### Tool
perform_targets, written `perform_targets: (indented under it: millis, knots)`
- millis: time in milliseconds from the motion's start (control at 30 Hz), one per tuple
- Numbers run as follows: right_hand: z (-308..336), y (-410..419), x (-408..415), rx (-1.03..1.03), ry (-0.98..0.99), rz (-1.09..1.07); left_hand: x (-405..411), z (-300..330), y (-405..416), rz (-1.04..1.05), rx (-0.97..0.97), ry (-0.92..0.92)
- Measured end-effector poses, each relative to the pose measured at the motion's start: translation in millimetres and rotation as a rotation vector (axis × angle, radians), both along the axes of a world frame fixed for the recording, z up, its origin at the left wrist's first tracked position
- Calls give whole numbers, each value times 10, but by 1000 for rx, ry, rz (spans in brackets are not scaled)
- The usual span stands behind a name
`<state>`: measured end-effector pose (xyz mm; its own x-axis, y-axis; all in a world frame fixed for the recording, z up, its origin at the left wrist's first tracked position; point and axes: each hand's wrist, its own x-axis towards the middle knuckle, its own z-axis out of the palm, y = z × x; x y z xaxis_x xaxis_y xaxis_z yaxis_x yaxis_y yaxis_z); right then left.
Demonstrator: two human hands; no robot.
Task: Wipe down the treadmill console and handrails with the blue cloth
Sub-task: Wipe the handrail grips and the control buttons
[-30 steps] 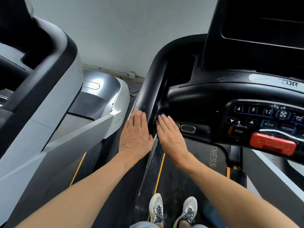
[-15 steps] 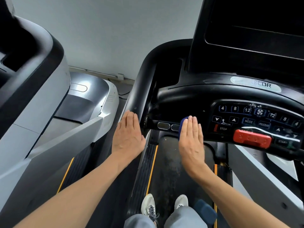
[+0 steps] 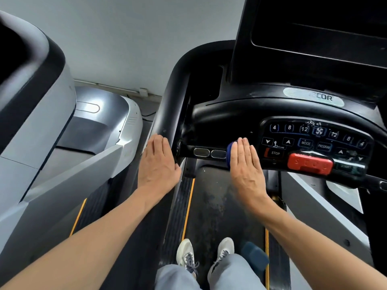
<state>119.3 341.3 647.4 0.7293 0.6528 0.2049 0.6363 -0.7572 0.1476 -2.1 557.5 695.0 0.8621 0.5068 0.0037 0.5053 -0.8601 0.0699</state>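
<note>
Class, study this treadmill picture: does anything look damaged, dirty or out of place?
Yes. The keypad overlay looks scratched or peeled above the fan button, showing whitish flecks. The belt carries pale, dusty smears. A dark blue object lies on the belt beside the shoes; what it is cannot be told.

— The console [image 3: 240,120]: shiny or dull?
— Glossy black plastic, smooth; the red stop button [image 3: 310,164] looks like matt plastic
— And the blue cloth [image 3: 230,150]?
— Soft fabric. The belt [image 3: 219,206] is matt, scuffed rubber; the neighbouring treadmill's shell [image 3: 100,126] is smooth silver-grey plastic
</note>
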Motion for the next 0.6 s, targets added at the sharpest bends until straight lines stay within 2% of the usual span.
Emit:
perform_targets:
  millis: [267,433,600]
  knots:
    - [-34,-20,-300,-51,31,-55,-13,18,18,-5,-27,-42]
    - [75,334,-21,-73,64,-171,-8,8,28,-8,-35,-66]
    - [128,175,-29,-109,71,-101,-3,20,23,-8,-45,-53]
